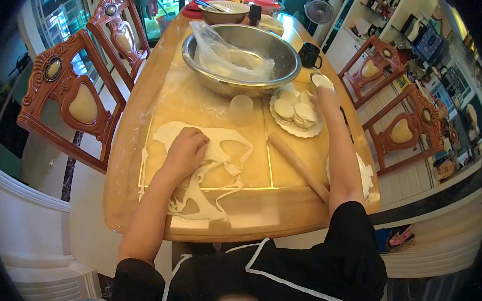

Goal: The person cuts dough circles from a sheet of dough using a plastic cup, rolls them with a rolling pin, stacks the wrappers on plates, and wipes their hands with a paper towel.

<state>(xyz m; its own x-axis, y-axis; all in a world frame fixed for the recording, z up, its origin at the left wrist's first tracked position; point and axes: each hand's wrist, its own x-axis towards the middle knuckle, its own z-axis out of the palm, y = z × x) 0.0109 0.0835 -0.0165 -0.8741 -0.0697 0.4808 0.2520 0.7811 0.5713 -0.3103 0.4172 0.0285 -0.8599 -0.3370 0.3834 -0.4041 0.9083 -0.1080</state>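
My left hand (187, 151) is on a thin dough sheet (204, 202) with several cut-out holes, its fingers curled together over the dough. My right hand (326, 99) reaches to a small bowl of white powder (322, 81), fingers bunched and fingertips hidden. Just left of it, round dough wrappers (296, 111) lie in stacks on a scalloped white plate (299, 133). A wooden rolling pin (298, 167) rests at a slant between my arms. Behind the dough stands a clear cup (241, 107).
A large metal basin (239, 87) with a plastic bag (224, 55) inside stands mid-table, a dark mug (310, 55) to its right. More dough (364, 177) lies beyond my right forearm. Carved chairs (78, 99) line both sides of the table (130, 199).
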